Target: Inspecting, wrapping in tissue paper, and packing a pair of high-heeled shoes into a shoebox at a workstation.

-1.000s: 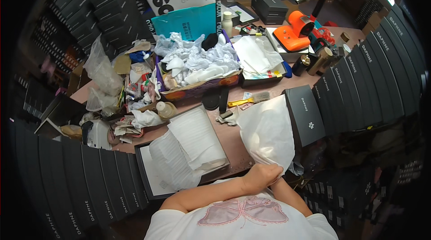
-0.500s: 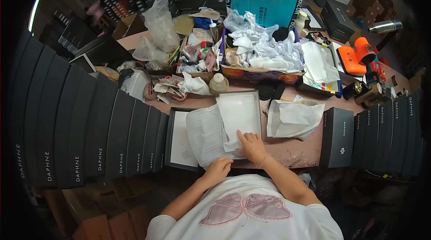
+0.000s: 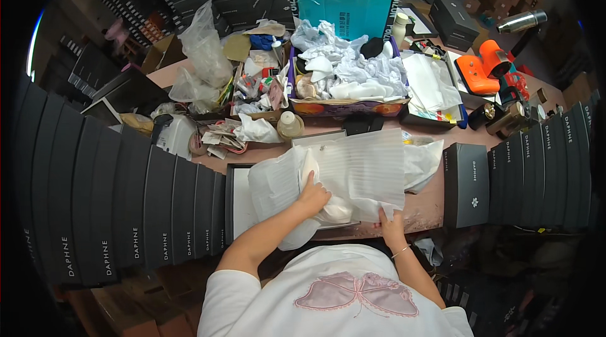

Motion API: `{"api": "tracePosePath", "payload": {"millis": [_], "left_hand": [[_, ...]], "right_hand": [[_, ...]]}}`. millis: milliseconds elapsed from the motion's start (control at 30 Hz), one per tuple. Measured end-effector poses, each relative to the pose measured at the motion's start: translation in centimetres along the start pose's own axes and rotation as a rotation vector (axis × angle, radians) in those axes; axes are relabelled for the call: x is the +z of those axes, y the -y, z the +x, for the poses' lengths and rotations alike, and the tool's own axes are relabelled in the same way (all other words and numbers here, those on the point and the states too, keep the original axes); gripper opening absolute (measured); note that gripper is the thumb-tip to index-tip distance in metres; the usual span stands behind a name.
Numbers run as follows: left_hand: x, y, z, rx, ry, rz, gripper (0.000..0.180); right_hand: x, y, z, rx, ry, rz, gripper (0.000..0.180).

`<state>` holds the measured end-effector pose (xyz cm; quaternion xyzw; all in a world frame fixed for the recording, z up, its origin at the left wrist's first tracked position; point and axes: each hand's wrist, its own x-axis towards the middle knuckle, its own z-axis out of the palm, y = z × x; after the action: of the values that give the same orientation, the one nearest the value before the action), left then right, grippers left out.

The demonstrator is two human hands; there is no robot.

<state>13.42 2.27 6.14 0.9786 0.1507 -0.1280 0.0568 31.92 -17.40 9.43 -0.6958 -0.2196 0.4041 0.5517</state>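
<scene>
A thin white wrapping sheet [image 3: 375, 170], finely ribbed, lies spread over a shoe box [image 3: 315, 137]; most of the box is hidden. Near the sheet's lower right corner, my right hand [image 3: 391, 224] pinches its edge between thumb and fingers. Cream-white, smooth shapes [image 3: 338, 212] show in the opened sheet; they look like shoes, partly covered. My left hand [image 3: 314, 198] rests on them, index finger stretched out along the upper one. A dark-rimmed box lid [image 3: 238, 201] with a pale inside sits under the sheet's left part.
Dark shoe boxes [image 3: 129, 192] line the left side, and more [image 3: 466, 182] stand at right. Behind the work lie a purple carton [image 3: 347, 108] of crumpled white paper, a squat bottle [image 3: 290, 126] and an orange tool [image 3: 476, 75]. A white paper bundle [image 3: 424, 163] sits right of the sheet.
The wrapping sheet has been opened out to the right, uncovering the cream shapes. My left hand has moved up onto them; my right hand has moved right and down to the sheet's edge.
</scene>
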Motion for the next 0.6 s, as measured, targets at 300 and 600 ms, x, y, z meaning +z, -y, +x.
{"api": "tracePosePath", "payload": {"millis": [300,600], "left_hand": [[1.8,-1.1,-1.3,-0.039,-0.114,0.035,0.036],[-2.4,-3.3,-14.3,-0.993,-0.955,-1.164,0.06]], "right_hand": [[-3.8,6.3,-2.4,0.331,0.878,-0.329,0.032],[12.8,-3.4,4.8,-0.259,0.558,-0.799,0.054]]}}
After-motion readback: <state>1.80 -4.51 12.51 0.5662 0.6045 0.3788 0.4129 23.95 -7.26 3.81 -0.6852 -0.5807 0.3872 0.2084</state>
